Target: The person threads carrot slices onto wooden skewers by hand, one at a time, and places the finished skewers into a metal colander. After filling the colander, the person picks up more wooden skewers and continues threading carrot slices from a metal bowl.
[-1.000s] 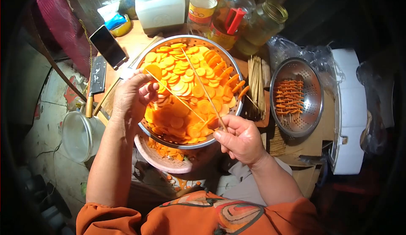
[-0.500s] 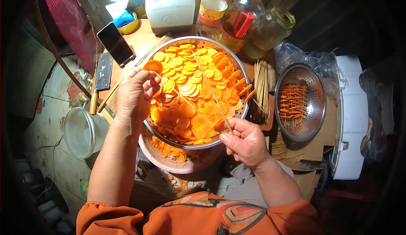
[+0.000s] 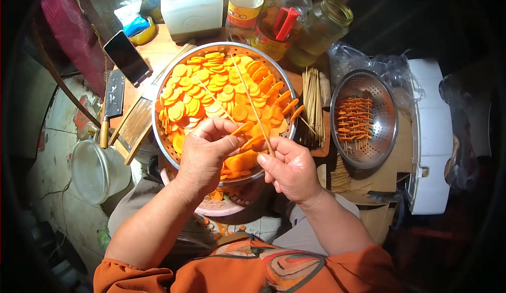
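Observation:
A big metal colander point(image 3: 167, 146) full of orange carrot slices point(image 3: 208, 79) sits in front of me. My right hand point(image 3: 289, 169) pinches two thin bamboo skewers point(image 3: 249, 100) that fan out over the slices. Close beside it at the colander's near rim, my left hand point(image 3: 206, 153) grips a carrot slice point(image 3: 242, 129) threaded on one skewer.
To the right, a smaller colander point(image 3: 383, 140) holds finished carrot skewers point(image 3: 354, 120), and loose skewers point(image 3: 313, 103) lie between the two. Oil bottles point(image 3: 242, 8), a white jug point(image 3: 190, 8) and a jar point(image 3: 316, 29) stand behind. A phone point(image 3: 125, 57), cleaver point(image 3: 109, 103) and plastic tub point(image 3: 97, 172) are left.
My left hand has come from the colander's far left rim down to my right hand, sliding a carrot slice along the skewer. The right hand stays put.

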Available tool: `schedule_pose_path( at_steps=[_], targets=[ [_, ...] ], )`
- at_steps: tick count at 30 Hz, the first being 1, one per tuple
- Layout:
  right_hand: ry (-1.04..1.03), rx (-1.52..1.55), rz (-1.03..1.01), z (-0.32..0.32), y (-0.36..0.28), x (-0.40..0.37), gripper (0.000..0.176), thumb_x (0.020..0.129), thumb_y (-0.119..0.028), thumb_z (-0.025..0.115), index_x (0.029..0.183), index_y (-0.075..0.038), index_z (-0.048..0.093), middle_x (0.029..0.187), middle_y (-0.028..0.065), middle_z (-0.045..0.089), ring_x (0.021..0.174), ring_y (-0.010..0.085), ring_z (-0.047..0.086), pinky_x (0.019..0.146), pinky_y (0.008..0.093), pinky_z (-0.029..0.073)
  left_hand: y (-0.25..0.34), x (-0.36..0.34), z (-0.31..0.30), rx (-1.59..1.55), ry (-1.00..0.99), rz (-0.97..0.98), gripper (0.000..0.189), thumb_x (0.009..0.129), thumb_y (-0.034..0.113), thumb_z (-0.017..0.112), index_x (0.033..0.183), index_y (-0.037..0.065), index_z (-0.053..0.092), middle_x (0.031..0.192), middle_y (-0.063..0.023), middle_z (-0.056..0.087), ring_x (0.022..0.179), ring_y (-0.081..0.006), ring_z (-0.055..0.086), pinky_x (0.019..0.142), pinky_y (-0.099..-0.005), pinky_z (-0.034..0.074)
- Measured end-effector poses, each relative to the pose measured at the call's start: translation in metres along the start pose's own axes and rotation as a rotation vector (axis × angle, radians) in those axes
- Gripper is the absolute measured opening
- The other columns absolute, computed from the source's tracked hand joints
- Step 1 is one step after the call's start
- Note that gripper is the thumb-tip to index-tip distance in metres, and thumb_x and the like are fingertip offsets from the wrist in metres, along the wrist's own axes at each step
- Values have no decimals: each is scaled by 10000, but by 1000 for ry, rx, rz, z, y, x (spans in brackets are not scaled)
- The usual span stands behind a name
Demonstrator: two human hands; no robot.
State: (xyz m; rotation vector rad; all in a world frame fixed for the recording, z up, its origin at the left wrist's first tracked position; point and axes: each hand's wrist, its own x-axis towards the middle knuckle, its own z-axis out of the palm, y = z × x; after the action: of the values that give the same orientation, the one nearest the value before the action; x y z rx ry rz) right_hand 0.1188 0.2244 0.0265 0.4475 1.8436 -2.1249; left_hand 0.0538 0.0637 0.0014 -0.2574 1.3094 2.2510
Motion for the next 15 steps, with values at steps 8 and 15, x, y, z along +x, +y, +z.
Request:
schedule_pose_path(
  at_steps=[8, 15],
  targets=[
    [25, 3, -18, 0, -2, 0, 188, 883, -98, 562, 1033, 15, 560, 677, -31, 552, 508, 4, 445, 433, 151, 329, 1, 2, 1, 17, -5, 15, 199, 763, -76, 598, 939, 13, 566, 894, -64, 616, 778, -130, 617, 689, -240, 508],
    [85, 102, -53, -6, 1, 0, 176, 886, -124, 559, 1015, -5, 563, 634, -43, 515, 463, -8, 406, 368, 141, 291, 11, 36, -39, 908, 173, 307, 148, 739, -16, 581, 883, 10, 599, 895, -69, 620, 747, -180, 630, 681, -272, 502]
  ],
)
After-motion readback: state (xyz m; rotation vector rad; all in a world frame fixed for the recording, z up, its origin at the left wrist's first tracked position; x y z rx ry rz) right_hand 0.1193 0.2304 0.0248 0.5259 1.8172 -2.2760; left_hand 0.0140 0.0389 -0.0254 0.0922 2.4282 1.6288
